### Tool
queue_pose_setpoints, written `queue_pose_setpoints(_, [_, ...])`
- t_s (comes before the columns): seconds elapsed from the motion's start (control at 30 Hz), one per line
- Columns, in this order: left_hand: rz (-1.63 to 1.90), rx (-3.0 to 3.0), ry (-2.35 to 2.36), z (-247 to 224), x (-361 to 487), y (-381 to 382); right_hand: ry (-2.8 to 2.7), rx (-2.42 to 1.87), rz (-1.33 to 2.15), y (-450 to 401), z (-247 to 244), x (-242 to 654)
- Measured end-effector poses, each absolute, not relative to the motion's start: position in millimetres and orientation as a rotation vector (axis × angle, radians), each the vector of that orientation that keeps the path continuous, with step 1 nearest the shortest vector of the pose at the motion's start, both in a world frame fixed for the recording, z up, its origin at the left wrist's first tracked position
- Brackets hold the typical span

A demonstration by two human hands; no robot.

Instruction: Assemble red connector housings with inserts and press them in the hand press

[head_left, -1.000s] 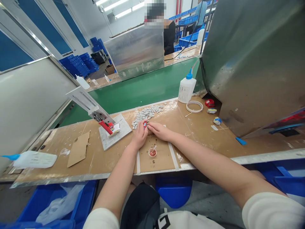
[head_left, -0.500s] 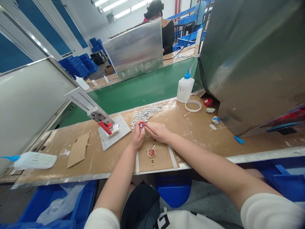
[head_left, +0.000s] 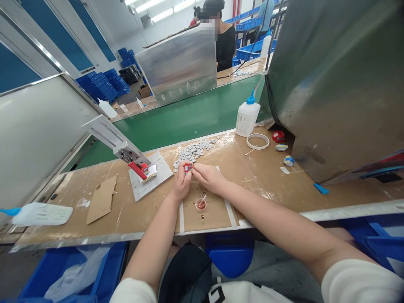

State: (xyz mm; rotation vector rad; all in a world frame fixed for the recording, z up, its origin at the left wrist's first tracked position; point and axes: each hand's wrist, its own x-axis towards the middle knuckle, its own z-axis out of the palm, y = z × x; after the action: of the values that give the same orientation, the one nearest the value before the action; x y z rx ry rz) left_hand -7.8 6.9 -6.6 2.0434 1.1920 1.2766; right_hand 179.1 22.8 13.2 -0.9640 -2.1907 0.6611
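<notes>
My left hand (head_left: 182,182) is closed around a small red piece (head_left: 187,167) with a pale face and a bit of blue. Against its right side press the fingertips of my right hand (head_left: 208,178), curled together; whether they pinch anything else is hidden. Just behind my hands lies a heap of small grey flat pieces (head_left: 192,152). Nearer to me, a little round cup (head_left: 200,204) with reddish-brown contents has a white stick (head_left: 203,198) in it. A small dark round bit (head_left: 202,217) sits in front of the cup.
To the left, a lever clamp with a red handle (head_left: 137,170) stands on a grey slab (head_left: 158,181). Cardboard (head_left: 101,200) and a lying bottle (head_left: 44,213) are farther left. At right are a white bottle (head_left: 248,118), a tape roll (head_left: 257,142) and a metal panel (head_left: 341,84). A person (head_left: 225,48) sits opposite.
The red piece has turned slightly between my hands, showing its pale face more. My hands stay together in nearly the same place. The camera view has shifted a little.
</notes>
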Motion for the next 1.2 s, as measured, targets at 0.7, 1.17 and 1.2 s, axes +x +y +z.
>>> queue_pose_setpoints(0.7, [1.473, 2.232, 0.967, -4, -5, 4, -2.313, -0.790, 0.336, 18, 18, 187])
queue_pose_setpoints(1.17, [1.390, 2.371, 0.984, 5, -8, 4, -2.363, -0.929, 0.404, 15, 21, 187])
queue_pose_setpoints(1.2, [1.384, 2.369, 0.993, 5, -7, 4, -2.363, -0.933, 0.438, 15, 22, 188])
